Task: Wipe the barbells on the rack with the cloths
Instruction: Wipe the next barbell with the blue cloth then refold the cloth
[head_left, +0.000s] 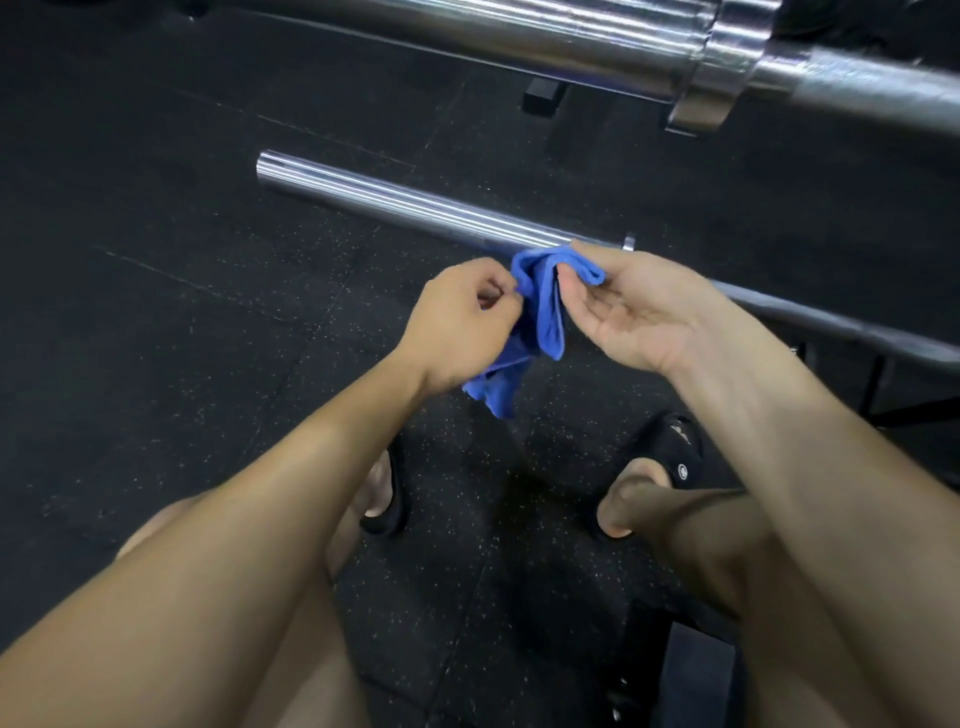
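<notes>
- We hold a crumpled blue microfibre cloth (537, 306) between both hands, just in front of the lower chrome barbell sleeve (410, 205).
- Our left hand (457, 332) pinches the cloth's left edge, fingers curled round it; the cloth hangs below that wrist.
- Our right hand (639, 306) grips the cloth's top fold between thumb and fingertips, palm turned up.
- A second, thicker chrome barbell (571, 36) crosses the top of the view.
- Below us, black slide sandals (675, 457) stand on dark speckled rubber flooring (182, 260).
</notes>
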